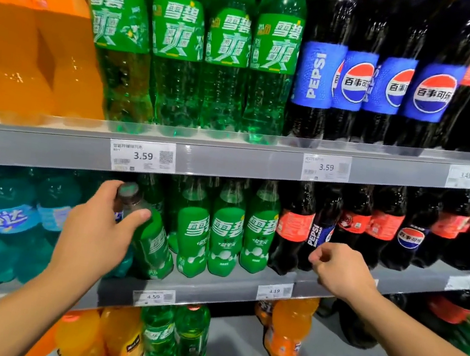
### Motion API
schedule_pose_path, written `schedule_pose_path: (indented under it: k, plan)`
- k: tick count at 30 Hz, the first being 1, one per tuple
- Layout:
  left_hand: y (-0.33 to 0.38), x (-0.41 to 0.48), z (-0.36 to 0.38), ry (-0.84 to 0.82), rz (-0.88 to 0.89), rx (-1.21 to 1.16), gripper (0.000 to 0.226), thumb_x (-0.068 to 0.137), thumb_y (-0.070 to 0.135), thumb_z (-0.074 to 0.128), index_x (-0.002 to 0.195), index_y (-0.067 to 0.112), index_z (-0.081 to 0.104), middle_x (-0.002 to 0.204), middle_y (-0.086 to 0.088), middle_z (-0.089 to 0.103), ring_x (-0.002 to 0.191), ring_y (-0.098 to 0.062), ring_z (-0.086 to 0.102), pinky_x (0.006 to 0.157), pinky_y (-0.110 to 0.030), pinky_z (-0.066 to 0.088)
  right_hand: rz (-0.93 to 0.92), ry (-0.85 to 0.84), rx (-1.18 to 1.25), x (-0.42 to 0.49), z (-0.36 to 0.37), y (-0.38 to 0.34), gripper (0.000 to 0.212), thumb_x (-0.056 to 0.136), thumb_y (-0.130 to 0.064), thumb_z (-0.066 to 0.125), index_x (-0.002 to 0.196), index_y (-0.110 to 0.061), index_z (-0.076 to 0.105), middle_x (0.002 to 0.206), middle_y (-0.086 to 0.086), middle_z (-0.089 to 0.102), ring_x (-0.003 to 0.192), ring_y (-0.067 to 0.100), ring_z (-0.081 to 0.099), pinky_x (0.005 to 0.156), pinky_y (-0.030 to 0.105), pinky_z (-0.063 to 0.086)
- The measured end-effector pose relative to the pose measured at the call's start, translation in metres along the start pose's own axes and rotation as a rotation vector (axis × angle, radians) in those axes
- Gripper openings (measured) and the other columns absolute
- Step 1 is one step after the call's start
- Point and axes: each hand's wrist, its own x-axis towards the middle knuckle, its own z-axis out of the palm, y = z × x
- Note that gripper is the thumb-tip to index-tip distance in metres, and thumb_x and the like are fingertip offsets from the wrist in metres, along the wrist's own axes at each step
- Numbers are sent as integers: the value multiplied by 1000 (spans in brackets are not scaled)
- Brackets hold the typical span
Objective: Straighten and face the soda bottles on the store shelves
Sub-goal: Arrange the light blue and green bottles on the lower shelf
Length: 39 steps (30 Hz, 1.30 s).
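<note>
The left hand (94, 227) grips a dark-capped bottle (127, 193) by the neck, thumb across the front, at the left end of the Sprite row on the middle shelf (212, 289). Just beside the thumb a green Sprite bottle (155, 245) leans to the left, its label slanted. Whether the cap belongs to that leaning bottle or to a second one in front of it cannot be told. The right hand (341, 271) hovers with fingers curled in a loose fist, holding nothing, just in front of a Pepsi Zero Sugar bottle (320, 235) that stands among red-labelled colas.

To do this step well, the person should probably set the leaning bottle upright on its base, turn its label square to the aisle, and bring it level with its neighbours at the shelf's front edge. The free hand can steady the neighbours so none topple.

Counted in the front rows: three upright small Sprite bottles (225, 237) plus the one leaning. On the top shelf (230, 159) are four large Sprite bottles (173, 48) and four large Pepsi bottles (391, 85). The leftmost Pepsi is turned sideways.
</note>
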Motion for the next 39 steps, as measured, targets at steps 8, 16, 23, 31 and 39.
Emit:
schedule_pose_path:
  k: [8,16,23,31,39]
  plan:
    - [-2,28,13,-86,-42,169,51,83,56,62,70,7,52,63,-8,54,65,-31,48,58,-37,37,15,18,-7,-5,3,4,17,91,-21,60,76,-26,67,75,-5,70,70,17,70,71,34,59]
    - [6,41,17,-152,-53,270,53,86,54,60,70,5,50,56,-3,41,65,-29,42,61,-34,35,10,27,-5,-21,2,9,15,92,-20,60,80,-24,68,74,-4,70,72,15,68,69,31,55]
    - [6,53,31,-150,-40,333,56,87,54,59,104,1,63,92,-26,66,86,-42,60,69,-38,44,20,19,-49,-41,-6,20,18,93,-24,59,78,-22,67,73,-5,69,70,11,62,60,27,49]
    - [3,53,35,-127,-5,313,55,88,50,59,102,-2,65,79,-26,62,79,-43,59,65,-38,40,50,50,-82,-59,-22,34,17,95,-28,59,80,-20,66,72,-7,65,73,15,62,64,27,43]
    - [-7,40,31,-13,43,111,59,82,45,70,59,-8,56,51,-16,43,62,-42,53,58,-40,40,121,84,-93,-77,-18,23,15,92,-28,58,78,-25,64,70,-6,69,66,13,65,58,29,50]
